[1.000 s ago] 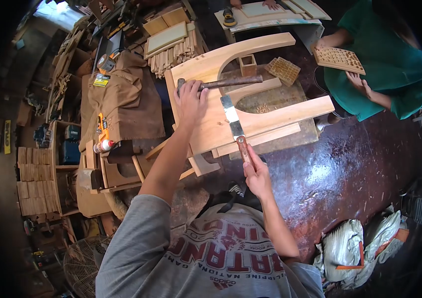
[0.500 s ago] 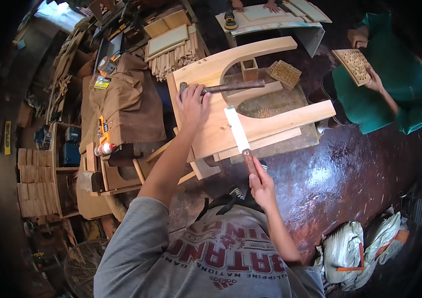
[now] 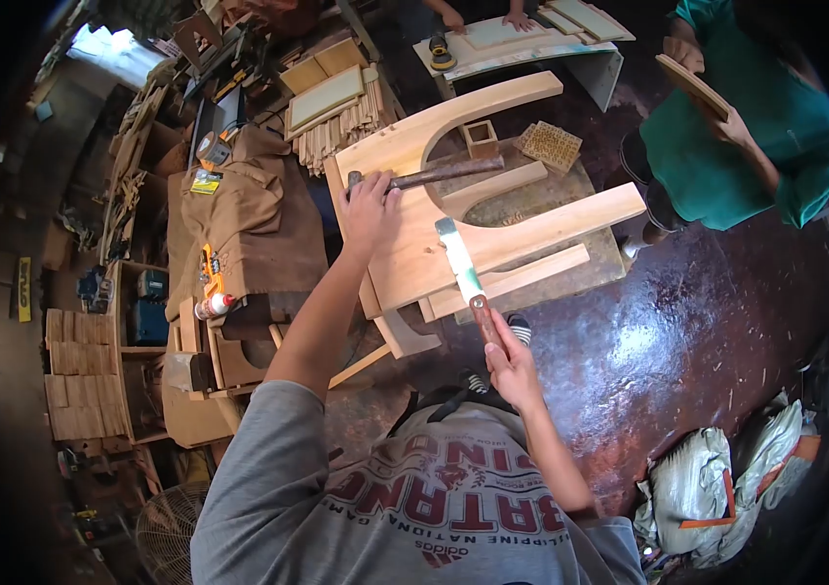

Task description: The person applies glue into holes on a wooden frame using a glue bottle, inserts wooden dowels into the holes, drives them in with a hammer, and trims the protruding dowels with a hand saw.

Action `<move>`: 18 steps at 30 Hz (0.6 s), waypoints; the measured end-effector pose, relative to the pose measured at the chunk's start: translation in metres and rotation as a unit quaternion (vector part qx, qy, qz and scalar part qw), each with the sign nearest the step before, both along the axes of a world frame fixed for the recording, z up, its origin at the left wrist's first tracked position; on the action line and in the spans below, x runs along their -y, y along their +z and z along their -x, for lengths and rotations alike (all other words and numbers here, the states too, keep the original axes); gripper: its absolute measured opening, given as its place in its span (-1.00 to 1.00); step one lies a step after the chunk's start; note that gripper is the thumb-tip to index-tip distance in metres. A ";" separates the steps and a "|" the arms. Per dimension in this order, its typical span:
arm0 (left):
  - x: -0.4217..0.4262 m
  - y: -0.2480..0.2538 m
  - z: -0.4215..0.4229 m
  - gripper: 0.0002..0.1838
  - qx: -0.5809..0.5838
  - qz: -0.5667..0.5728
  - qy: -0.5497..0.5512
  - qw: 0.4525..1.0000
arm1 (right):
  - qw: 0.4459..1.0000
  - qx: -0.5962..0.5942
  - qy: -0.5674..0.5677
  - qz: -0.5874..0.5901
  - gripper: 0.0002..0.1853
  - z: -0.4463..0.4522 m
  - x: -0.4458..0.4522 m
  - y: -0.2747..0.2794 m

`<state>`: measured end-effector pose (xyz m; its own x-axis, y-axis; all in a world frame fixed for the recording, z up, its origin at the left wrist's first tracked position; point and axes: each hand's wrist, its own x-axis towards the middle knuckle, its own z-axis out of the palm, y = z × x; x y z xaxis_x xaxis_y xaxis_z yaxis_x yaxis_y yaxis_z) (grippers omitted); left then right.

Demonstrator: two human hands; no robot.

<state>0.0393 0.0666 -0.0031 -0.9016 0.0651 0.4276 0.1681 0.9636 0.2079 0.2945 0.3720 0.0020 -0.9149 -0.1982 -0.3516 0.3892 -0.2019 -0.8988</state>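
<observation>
A hammer (image 3: 448, 174) lies across a pale, curved-cut wooden panel (image 3: 404, 224), its handle pointing right. My left hand (image 3: 371, 210) is on the panel's left part, with its fingers curled over the hammer close to the head. In my right hand (image 3: 513, 363) is the brown handle of a hand saw (image 3: 460, 263). Its flat, shiny blade points up and away over the panel, and its teeth are too small to make out. Small wooden plugs (image 3: 431, 250) stand out of the panel left of the blade tip.
A brown cloth (image 3: 249, 214) covers a bench at left, with a glue bottle (image 3: 214, 306). Beyond are stacked wood strips (image 3: 341, 127). At right a person in green (image 3: 741, 146) holds a wooden board (image 3: 695, 86). Another person's hands (image 3: 517, 19) rest at a far table. Sacks (image 3: 692, 487) lie lower right.
The saw blade has tilted slightly, so its shine differs. My view has shifted a little. The person in green has turned the board nearly edge-on.
</observation>
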 end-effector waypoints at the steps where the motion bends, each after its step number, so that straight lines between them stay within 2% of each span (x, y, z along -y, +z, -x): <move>1: 0.001 0.001 0.000 -0.55 0.014 0.005 -0.002 1.000 | 1.000 -0.004 -0.002 -0.009 -0.34 -0.008 -0.004 0.002; 2: 0.003 -0.002 0.002 -0.55 0.011 0.007 -0.004 1.000 | 1.000 -0.006 -0.004 -0.007 -0.34 -0.015 -0.006 0.000; 4: 0.000 -0.008 0.011 -0.54 -0.066 0.067 0.004 0.996 | 1.000 -0.009 -0.015 -0.007 -0.35 -0.018 -0.010 -0.004; 5: -0.013 0.006 0.004 -0.54 -0.070 0.067 0.002 0.995 | 1.000 -0.012 -0.018 -0.007 -0.35 -0.016 -0.011 -0.006; 7: -0.051 0.052 -0.031 -0.64 -0.011 -0.030 -0.163 0.986 | 0.999 -0.031 -0.014 -0.019 -0.35 -0.013 -0.009 -0.011; 8: -0.060 0.063 -0.043 -0.64 -0.008 -0.029 -0.164 0.986 | 0.999 -0.028 -0.015 -0.017 -0.35 -0.014 -0.007 -0.010; 10: -0.074 0.074 -0.057 -0.77 0.146 0.094 -0.186 0.967 | 1.000 -0.006 -0.003 -0.012 -0.35 -0.007 -0.007 -0.005; 11: -0.075 0.073 -0.058 -0.80 0.112 0.084 -0.206 0.969 | 1.000 -0.006 -0.004 -0.012 -0.35 -0.005 -0.007 -0.007; 15: -0.073 0.057 -0.055 -0.82 0.127 0.106 -0.243 0.956 | 1.000 -0.006 -0.003 -0.002 -0.34 -0.011 -0.009 -0.004; 18: -0.076 0.057 -0.054 -0.84 0.094 0.076 -0.249 0.961 | 1.000 0.001 -0.006 0.007 -0.35 -0.021 -0.013 0.000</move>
<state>0.0933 0.1426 0.0538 -0.8025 0.5578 0.2120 0.5902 0.7944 0.1439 0.3152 0.3848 0.0019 -0.9165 -0.1929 -0.3503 0.3883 -0.2196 -0.8950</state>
